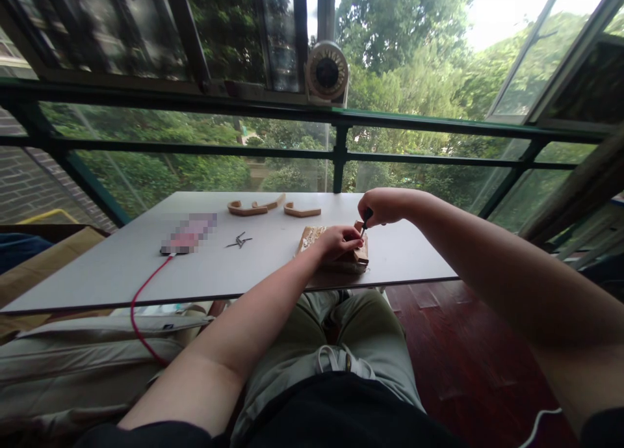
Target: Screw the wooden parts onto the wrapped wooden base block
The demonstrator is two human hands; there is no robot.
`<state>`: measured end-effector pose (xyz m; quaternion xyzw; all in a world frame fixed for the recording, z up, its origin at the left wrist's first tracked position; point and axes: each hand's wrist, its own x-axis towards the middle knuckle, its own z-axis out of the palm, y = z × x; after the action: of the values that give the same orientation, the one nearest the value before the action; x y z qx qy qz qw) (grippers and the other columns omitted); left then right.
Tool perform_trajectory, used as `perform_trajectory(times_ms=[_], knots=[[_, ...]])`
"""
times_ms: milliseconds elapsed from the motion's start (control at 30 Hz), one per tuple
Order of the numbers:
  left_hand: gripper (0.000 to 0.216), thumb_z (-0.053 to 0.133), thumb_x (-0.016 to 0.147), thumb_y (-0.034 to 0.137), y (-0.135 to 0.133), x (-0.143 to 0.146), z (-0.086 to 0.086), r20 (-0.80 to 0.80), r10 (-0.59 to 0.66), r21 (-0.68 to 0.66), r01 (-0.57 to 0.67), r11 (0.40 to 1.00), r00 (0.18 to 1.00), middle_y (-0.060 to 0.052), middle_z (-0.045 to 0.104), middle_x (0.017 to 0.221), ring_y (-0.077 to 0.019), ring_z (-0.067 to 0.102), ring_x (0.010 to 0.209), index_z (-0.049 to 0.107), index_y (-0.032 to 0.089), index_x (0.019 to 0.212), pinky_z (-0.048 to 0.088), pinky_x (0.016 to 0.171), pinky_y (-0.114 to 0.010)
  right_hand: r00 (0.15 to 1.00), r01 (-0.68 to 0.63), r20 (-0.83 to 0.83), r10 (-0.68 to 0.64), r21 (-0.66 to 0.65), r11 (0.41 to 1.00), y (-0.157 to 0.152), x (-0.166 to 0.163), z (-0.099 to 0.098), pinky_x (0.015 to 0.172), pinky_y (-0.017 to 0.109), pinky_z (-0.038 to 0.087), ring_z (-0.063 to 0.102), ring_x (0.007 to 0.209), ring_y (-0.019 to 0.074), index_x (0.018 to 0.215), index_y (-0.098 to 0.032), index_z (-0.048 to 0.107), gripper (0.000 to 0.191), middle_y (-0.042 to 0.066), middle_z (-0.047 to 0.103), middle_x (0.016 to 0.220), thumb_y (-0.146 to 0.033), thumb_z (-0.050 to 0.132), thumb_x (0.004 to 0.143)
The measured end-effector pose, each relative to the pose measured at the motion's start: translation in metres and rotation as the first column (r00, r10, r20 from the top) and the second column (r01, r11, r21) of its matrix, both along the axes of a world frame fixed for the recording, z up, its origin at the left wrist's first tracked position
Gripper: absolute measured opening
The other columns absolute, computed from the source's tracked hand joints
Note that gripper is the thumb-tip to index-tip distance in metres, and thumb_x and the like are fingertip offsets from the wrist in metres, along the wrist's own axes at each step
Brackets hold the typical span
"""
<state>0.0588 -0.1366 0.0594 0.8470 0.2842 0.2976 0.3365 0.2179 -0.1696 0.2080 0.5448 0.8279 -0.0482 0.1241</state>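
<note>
My right hand (374,207) is closed around the black handle of a screwdriver (366,216), its shaft pointing down. The tip comes down beside the fingertips of my left hand (340,242). My left hand presses a small wooden piece (361,256) onto a wooden block (308,235) with a rough, pale-flecked top, near the table's front edge. Its fingers hide much of that piece, and whether a screw sits between them cannot be made out.
Curved wooden hooks (302,210) lie at the back of the white table (263,272). Left of the block is a small pile of dark screws (238,240). Farther left lies a blurred phone (190,233) with a red cable (134,311) hanging over the edge. A round fan (327,74) stands by the window.
</note>
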Motion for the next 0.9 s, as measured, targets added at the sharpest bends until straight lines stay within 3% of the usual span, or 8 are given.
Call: perform_trajectory(times_ms=[567, 733, 900], knots=[[0.034, 0.056, 0.081, 0.043, 0.0, -0.002, 0.001, -0.019, -0.028, 0.013, 0.028, 1.0, 0.999, -0.003, 0.07, 0.089, -0.014, 0.061, 0.076, 0.07, 0.017, 0.098, 0.046, 0.069, -0.023, 0.997, 0.078, -0.027, -0.078, -0.013, 0.997, -0.007, -0.006, 0.004, 0.053, 0.024, 0.042, 0.059, 0.051, 0.0122, 0.082, -0.013, 0.068, 0.031, 0.003, 0.066, 0.061, -0.043, 0.063, 0.076], [0.036, 0.056, 0.08, 0.046, 0.001, -0.001, 0.001, -0.022, 0.019, -0.004, -0.019, 1.0, 1.0, -0.004, 0.07, 0.087, -0.0143, 0.061, 0.075, 0.07, 0.016, 0.096, 0.046, 0.07, -0.024, 0.993, 0.119, -0.006, -0.119, 0.004, 0.993, -0.009, -0.007, 0.002, 0.054, 0.024, 0.042, 0.06, 0.054, 0.0133, 0.091, -0.012, 0.069, 0.031, 0.005, 0.068, 0.064, -0.038, 0.064, 0.074], [0.035, 0.059, 0.079, 0.046, 0.0, -0.001, 0.001, -0.009, 0.017, -0.107, -0.018, 0.994, 1.0, -0.003, 0.069, 0.084, -0.0136, 0.061, 0.071, 0.069, 0.016, 0.093, 0.047, 0.067, -0.024, 0.996, 0.054, -0.068, -0.051, 0.036, 0.998, -0.012, -0.009, -0.002, 0.052, 0.021, 0.04, 0.06, 0.056, 0.0121, 0.099, -0.017, 0.067, 0.029, 0.004, 0.07, 0.071, -0.027, 0.063, 0.072]])
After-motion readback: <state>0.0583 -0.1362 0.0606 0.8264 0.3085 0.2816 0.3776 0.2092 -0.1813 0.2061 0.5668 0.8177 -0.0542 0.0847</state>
